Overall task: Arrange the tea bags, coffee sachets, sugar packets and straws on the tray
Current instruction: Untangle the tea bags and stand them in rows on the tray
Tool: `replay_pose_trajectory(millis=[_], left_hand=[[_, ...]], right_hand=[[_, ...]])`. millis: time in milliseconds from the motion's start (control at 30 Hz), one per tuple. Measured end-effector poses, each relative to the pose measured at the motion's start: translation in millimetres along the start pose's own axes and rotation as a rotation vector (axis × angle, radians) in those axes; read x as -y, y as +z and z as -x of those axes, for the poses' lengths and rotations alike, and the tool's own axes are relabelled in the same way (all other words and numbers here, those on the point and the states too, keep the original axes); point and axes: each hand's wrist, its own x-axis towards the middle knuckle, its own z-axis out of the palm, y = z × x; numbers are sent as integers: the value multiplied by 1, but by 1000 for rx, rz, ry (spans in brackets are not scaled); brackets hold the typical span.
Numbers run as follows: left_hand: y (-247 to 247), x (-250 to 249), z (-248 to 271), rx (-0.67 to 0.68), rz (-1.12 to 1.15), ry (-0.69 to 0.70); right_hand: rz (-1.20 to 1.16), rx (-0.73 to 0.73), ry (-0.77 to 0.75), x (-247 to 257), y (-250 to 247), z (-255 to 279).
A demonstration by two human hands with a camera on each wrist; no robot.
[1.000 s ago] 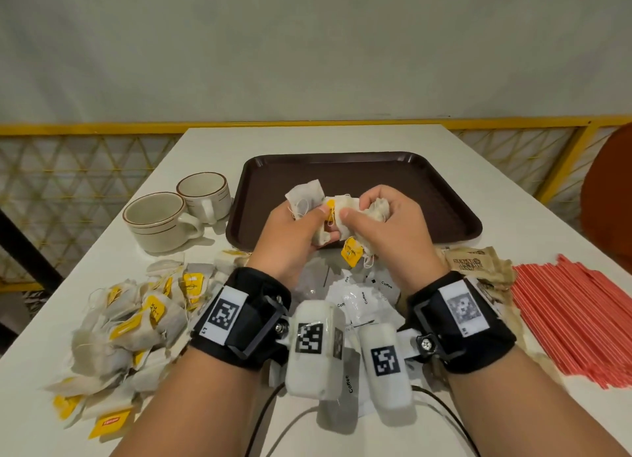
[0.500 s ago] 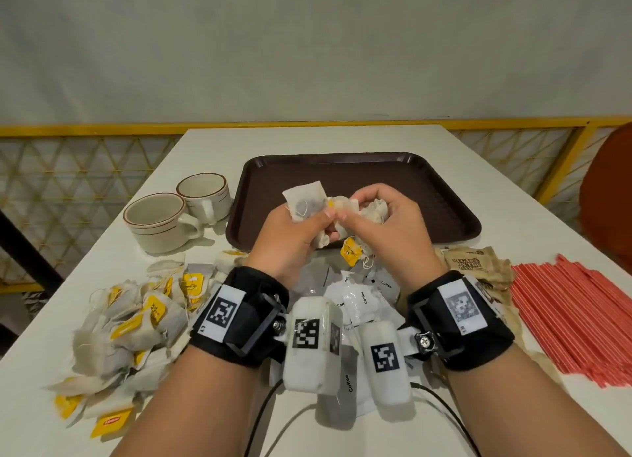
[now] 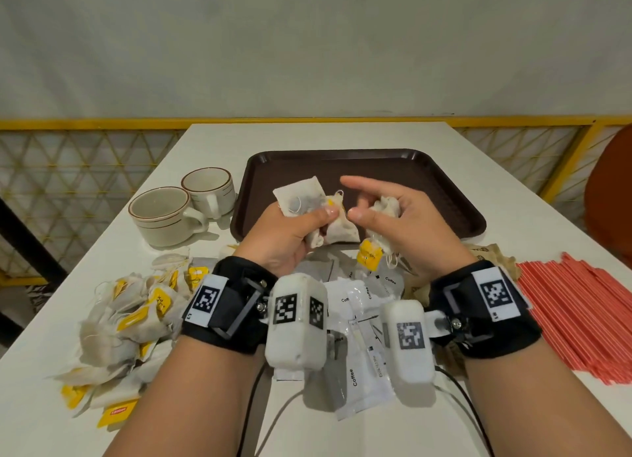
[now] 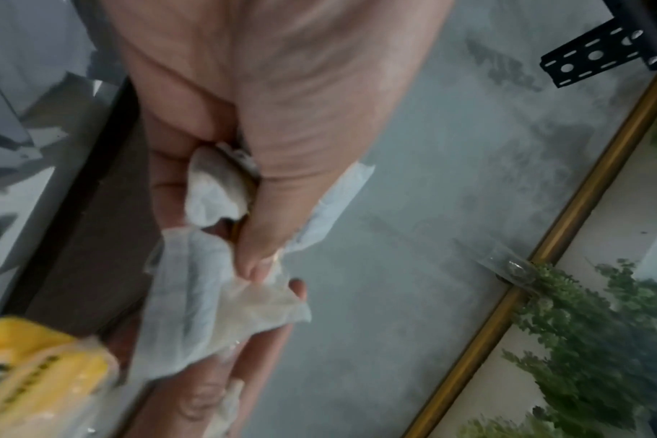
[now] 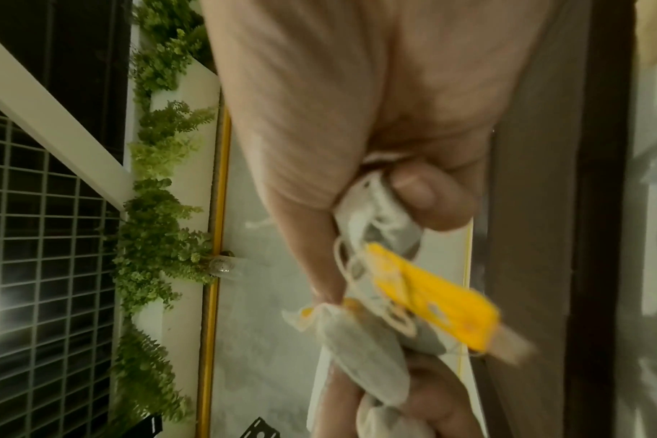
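Tea bags (image 3: 309,201) are bunched in both hands above the near edge of a dark brown plastic tray (image 3: 444,196), which lies with its long side across a white table (image 3: 513,196) and holds nothing on its bare textured floor. Behind the table runs a yellow-framed lattice railing (image 3: 85,155) under a plain pale wall; the wrist views show green foliage along that yellow rail.

The left hand (image 3: 290,234) pinches several soft, crumpled paper bags between thumb and curled fingers, one flat squarish bag sticking up toward 11 o'clock. The right hand (image 3: 403,227) has its lower fingers curled round another crumpled tea bag (image 3: 386,205), while its forefinger and thumb are spread apart, pointing toward 9 o'clock; a yellow paper tag (image 3: 369,256) dangles on a string below it.

At 8 o'clock from the hands a loose heap of tea bags (image 3: 130,319) with yellow tags lies on the table. White coffee sachets (image 3: 359,319) lie between the wrists, brown paper sugar packets (image 3: 496,254) at 4 o'clock, and beside them a flat bed of thin red straws (image 3: 581,313), long axes running from 10 to 4 o'clock. Two glazed cream cups (image 3: 184,207) with brown rim stripes stand at 9 o'clock, just beside the tray.
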Motion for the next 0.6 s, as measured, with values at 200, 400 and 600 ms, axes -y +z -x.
replay_pose_trajectory(millis=[200,400,600], left_hand=[[-2,4,-1,44,-63,-48],[-7,7,-8,-139,-80,37],[-9,9,-6,-71,-164,50]], right_hand=[[75,42,-11,-2,3,0],[-12,-102,-20,-1,-6,-1],[-4,3,53,-1,2,0]])
